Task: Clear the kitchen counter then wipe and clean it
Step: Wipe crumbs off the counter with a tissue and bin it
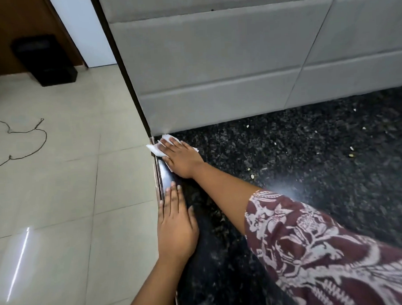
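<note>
Granite tabletop (300,171) stands cleared; wiping is in hand. Crumbs (351,148) lie well right of the cloth, so the next pass calls for a sweep rightward. Right hand (180,159) presses the cloth (154,149) flat at the far left corner, fingers extended. Left hand (175,229) rests flat, empty, on the edge.

No text, label, brand, number or sign can be read anywhere in this view. The maroon sleeve with the pale printed pattern (314,244) carries only ornamental figures, no letters.
</note>
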